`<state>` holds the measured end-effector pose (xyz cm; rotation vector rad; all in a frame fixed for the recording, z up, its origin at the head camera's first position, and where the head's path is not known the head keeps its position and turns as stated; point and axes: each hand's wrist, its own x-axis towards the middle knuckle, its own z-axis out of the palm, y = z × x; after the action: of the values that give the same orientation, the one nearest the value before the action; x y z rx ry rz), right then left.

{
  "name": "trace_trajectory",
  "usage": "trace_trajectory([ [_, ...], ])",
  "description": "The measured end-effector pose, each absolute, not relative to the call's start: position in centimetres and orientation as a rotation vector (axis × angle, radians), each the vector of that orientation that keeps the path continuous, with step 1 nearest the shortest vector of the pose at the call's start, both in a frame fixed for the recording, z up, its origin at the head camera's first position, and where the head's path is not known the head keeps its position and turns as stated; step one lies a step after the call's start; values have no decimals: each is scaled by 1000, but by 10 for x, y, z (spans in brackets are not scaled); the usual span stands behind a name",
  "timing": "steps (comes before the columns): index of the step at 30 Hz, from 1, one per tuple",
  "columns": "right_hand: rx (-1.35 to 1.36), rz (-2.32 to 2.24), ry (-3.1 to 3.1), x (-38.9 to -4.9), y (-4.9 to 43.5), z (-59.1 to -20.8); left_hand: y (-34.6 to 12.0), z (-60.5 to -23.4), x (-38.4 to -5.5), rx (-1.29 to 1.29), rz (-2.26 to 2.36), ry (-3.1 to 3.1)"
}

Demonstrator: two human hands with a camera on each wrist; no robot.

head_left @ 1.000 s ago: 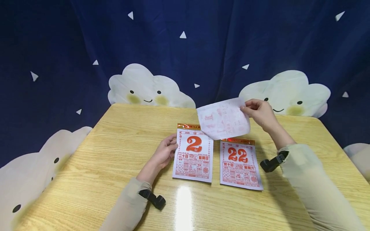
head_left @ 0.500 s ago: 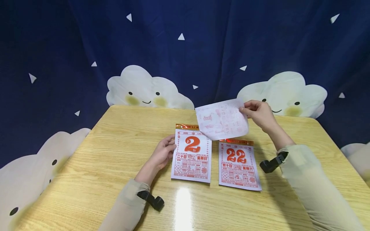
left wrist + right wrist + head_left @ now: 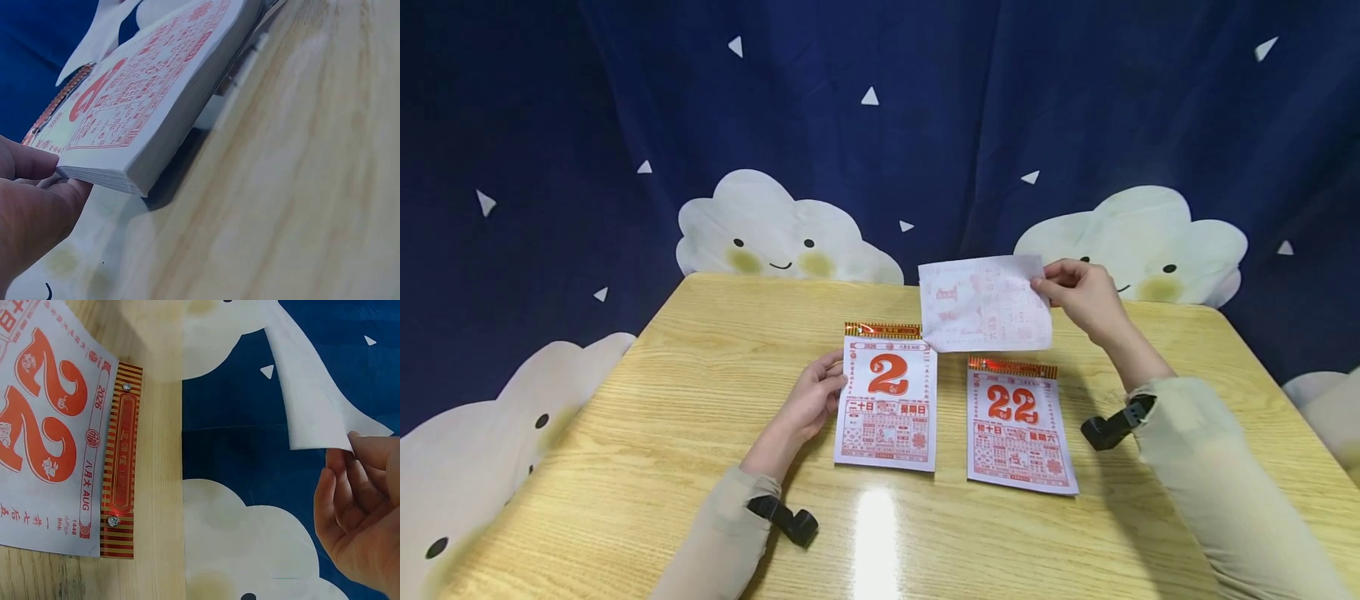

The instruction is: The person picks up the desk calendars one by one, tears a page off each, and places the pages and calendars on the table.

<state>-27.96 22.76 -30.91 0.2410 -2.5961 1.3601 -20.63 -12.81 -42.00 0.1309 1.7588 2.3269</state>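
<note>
My left hand (image 3: 808,396) grips the left edge of a thick tear-off calendar (image 3: 887,375) whose top page carries a large red 2. In the left wrist view the thumb and fingers pinch that edge of the page block (image 3: 134,103), with a shadow under its near side. Raised above the table, my right hand (image 3: 1084,298) pinches the right end of a loose calendar sheet (image 3: 985,304) between thumb and fingers. Red print shows faintly through its pale back. A second calendar (image 3: 1018,408), reading 22, lies below the sheet, its red-and-gold top strip (image 3: 125,456) facing the right wrist camera.
Both calendars are on a light wooden table (image 3: 722,333), with a gap between them. A dark blue curtain (image 3: 880,150) with white triangles and smiling clouds hangs behind the table's far edge. A black camera (image 3: 1116,423) is strapped at each wrist.
The calendar with the 2 has shifted left with my left hand, widening the gap. The loose sheet has moved right and levelled out, uncovering more of that calendar's top.
</note>
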Motion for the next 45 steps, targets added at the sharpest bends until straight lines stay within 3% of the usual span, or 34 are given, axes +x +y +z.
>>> trace_trajectory([
  [26,107,1438,-2450,-276,243,-311,-145,-415,-204,96,2378,1754],
  [45,78,1201,-2546,-277,224,-323,-166,-407,-210,36,2341,1772],
])
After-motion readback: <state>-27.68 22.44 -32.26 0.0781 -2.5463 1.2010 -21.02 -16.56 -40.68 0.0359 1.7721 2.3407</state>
